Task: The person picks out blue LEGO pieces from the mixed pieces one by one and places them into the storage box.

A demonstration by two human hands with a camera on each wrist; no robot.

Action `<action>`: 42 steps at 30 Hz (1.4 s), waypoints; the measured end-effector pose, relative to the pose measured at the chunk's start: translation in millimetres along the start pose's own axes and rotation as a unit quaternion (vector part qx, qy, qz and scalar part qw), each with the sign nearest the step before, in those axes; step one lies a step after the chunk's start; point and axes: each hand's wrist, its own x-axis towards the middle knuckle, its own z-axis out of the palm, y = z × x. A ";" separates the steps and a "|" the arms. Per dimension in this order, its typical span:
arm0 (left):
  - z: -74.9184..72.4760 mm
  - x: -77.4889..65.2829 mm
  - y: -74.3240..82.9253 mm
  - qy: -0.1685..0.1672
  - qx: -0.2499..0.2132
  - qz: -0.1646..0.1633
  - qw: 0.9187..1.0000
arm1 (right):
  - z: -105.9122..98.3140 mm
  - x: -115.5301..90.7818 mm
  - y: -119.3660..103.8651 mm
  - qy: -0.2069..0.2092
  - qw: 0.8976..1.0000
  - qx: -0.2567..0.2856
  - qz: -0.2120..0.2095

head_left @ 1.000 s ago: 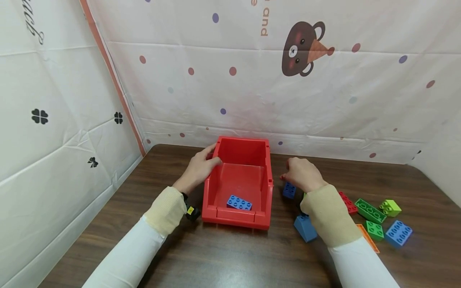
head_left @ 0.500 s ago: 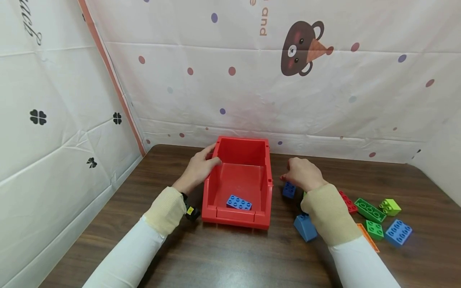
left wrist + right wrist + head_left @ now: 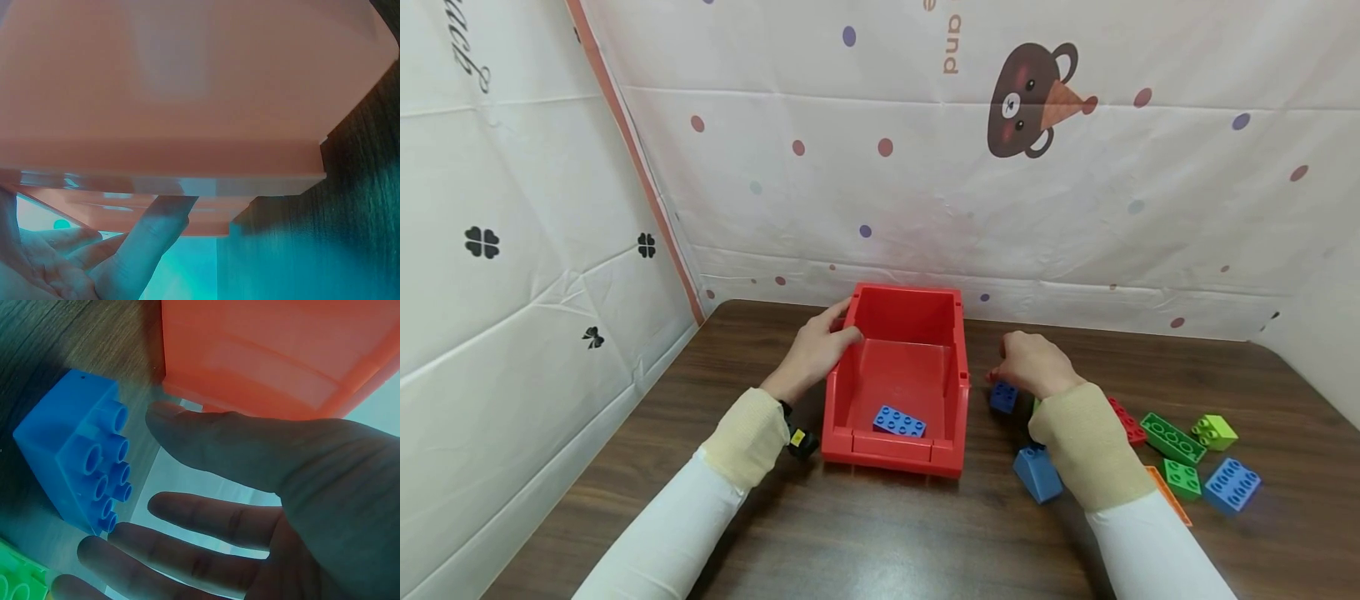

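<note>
A red plastic storage bin (image 3: 897,379) stands on the table, a blue toy building brick (image 3: 899,422) lying inside near its front. My left hand (image 3: 811,354) grips the bin's left wall, thumb over the rim and fingers outside; the left wrist view has the thumb (image 3: 150,240) at the rim. Right of the bin, my right hand (image 3: 1036,363) hovers over another blue brick (image 3: 1003,397). In the right wrist view that studded blue brick (image 3: 75,450) lies just beyond the fingertips, and thumb and fingers are spread with nothing between them.
A blue sloped brick (image 3: 1037,475) lies below my right wrist. Farther right are a red brick (image 3: 1126,421), a long green brick (image 3: 1172,439), a small green brick (image 3: 1181,479), a lime brick (image 3: 1214,432), a light blue brick (image 3: 1232,485) and an orange piece (image 3: 1169,497). A printed sheet (image 3: 925,200) hangs behind.
</note>
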 end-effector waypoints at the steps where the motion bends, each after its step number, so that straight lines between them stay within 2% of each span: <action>1: 0.1 0.2 0.0 0.000 0.000 0.000 1.000 | 0.0 0.0 0.6 -0.001 1.000 -0.001 -0.001; 13: 0.9 1.2 0.6 0.000 -0.001 -0.002 1.000 | -1.0 1.4 0.8 -0.023 0.999 -0.018 -0.012; 22: 0.5 2.5 0.0 -0.002 -0.001 0.001 1.000 | 0.0 2.2 -0.5 -0.042 0.999 -0.009 -0.010; 42: 0.2 2.1 -2.0 -0.002 0.000 0.003 1.000 | 4.4 8.3 0.7 -0.052 0.998 -0.020 -0.035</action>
